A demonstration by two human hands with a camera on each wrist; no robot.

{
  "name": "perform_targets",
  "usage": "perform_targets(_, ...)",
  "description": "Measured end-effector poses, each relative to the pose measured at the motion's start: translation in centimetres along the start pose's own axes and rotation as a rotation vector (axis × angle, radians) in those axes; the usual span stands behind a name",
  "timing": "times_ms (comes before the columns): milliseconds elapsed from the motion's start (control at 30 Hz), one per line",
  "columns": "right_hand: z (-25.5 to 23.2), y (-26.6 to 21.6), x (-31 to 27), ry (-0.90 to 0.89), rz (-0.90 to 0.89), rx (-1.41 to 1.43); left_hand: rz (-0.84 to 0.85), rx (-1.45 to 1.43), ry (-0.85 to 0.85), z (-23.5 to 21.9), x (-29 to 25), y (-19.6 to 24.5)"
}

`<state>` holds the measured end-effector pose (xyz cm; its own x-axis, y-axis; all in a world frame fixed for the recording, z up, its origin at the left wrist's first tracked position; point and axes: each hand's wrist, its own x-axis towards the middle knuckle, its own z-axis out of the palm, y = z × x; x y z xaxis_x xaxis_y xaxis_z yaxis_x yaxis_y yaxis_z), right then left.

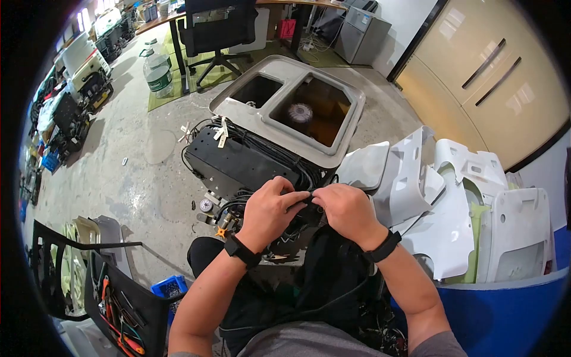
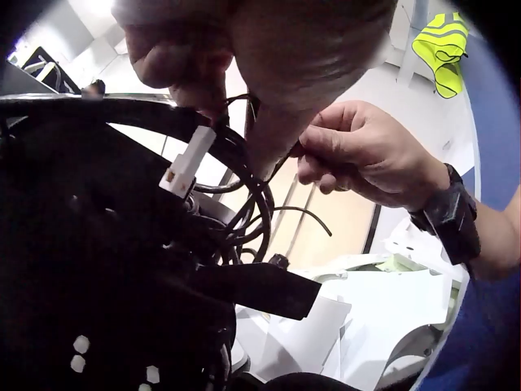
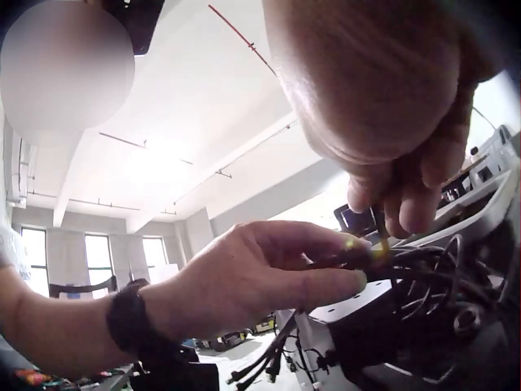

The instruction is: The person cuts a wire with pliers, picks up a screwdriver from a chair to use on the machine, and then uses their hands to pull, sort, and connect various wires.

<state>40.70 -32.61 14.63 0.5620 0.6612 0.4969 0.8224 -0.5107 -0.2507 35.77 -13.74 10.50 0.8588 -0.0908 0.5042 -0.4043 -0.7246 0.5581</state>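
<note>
In the head view both hands meet over a bundle of black cables (image 1: pixel 279 159) that runs across a black box (image 1: pixel 238 162). My left hand (image 1: pixel 297 200) pinches the black wires from the left, and my right hand (image 1: pixel 323 201) pinches them from the right, fingertips almost touching. The left wrist view shows my left hand (image 2: pixel 213 99) gripping wires above a white connector (image 2: pixel 186 163), while my right hand (image 2: pixel 303 153) pinches a thin black wire (image 2: pixel 303 213). From the right wrist view, my left hand (image 3: pixel 358 262) holds the cables and my right hand's fingers (image 3: pixel 399 208) come down onto them.
Behind the box lies a grey panel (image 1: pixel 351 119) with two openings. White plastic shells (image 1: pixel 452 202) are stacked at the right. A tool bag (image 1: pixel 125 306) and a blue bin (image 1: pixel 169 287) sit at the lower left. A water jug (image 1: pixel 158 72) and an office chair (image 1: pixel 217 30) stand farther off.
</note>
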Motion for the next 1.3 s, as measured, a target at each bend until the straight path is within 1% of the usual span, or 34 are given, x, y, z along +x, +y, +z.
perform_targets(67,-0.5,0.6,0.6,-0.072,-0.142,-0.006,0.024,0.002,-0.001,0.3,0.3,0.1)
perform_targets(133,-0.4,1.2,1.0,-0.081,-0.172,0.029,-0.033,-0.026,0.005,0.6,0.4,0.1)
perform_targets(200,-0.2,1.3,1.1,-0.086,-0.204,0.069,-0.019,-0.017,0.03,1.1,0.6,-0.2)
perform_targets(267,-0.2,0.9,1.2,0.003,-0.106,0.129,-0.005,-0.006,0.056,1.1,0.7,-0.1)
perform_targets(300,-0.3,0.5,1.0,0.004,-0.109,0.131,-0.037,-0.031,0.042,1.0,0.8,0.1)
perform_targets(367,-0.7,-0.1,0.3,-0.114,0.317,0.052,-0.073,-0.056,0.03,1.0,0.7,0.2)
perform_targets(400,-0.5,-0.2,0.2,-0.115,0.315,0.052,-0.06,-0.035,0.048,1.2,0.7,0.1)
perform_targets(467,0.0,-0.2,0.1,-0.048,0.415,0.279,-0.042,-0.016,0.066,1.4,0.7,0.1)
perform_targets(500,-0.2,-0.2,0.2,-0.046,0.413,0.276,-0.042,-0.017,0.065,1.4,0.7,0.1)
perform_targets(567,-0.7,-0.3,0.6,-0.216,0.603,0.305,-0.044,-0.014,0.072,1.3,0.6,0.0)
perform_targets(600,-0.7,-0.5,0.7,-0.218,0.599,0.304,-0.046,-0.023,0.075,1.4,0.6,0.0)
perform_targets(667,-0.7,-0.9,0.8,-0.279,0.904,0.536,-0.047,-0.037,0.082,1.4,0.5,0.1)
perform_targets(700,-0.6,-1.0,0.6,-0.279,0.902,0.531,-0.042,-0.036,0.086,1.4,0.5,0.1)
perform_targets(767,-0.1,-1.2,-0.1,-0.185,0.984,0.776,-0.038,-0.04,0.089,1.4,0.4,0.2)
perform_targets(800,0.0,-1.4,-0.3,-0.185,0.986,0.771,-0.035,-0.047,0.087,1.5,0.4,0.3)
perform_targets(867,0.1,-1.6,-0.7,-0.11,1.114,0.943,-0.03,-0.057,0.088,1.5,0.4,0.3)
perform_targets(900,0.2,-1.8,-0.8,-0.109,1.114,0.938,-0.02,-0.061,0.096,1.5,0.4,0.4)
perform_targets(967,0.3,-2.3,-1.0,-0.063,1.17,0.998,-0.007,-0.069,0.108,1.5,0.4,0.5)
perform_targets(1033,0.4,-2.6,-0.8,-0.042,1.168,1.013,-0.032,-0.077,0.064,1.4,0.4,0.5)
perform_targets(1100,0.3,-2.8,-0.6,-0.028,1.159,1.03,-0.021,-0.083,0.085,1.5,0.4,0.5)
perform_targets(1167,0.2,-3.2,-0.5,-0.014,1.192,1.02,-0.016,-0.089,0.105,1.8,0.3,0.4)
perform_targets(1233,0.2,-3.1,-0.5,-0.019,1.2,1.038,0.031,-0.058,0.166,2.0,0.2,0.4)
perform_targets(1300,0.1,-3.1,-0.4,-0.017,1.21,1.057,0.039,-0.054,0.161,2.1,0.1,0.3)
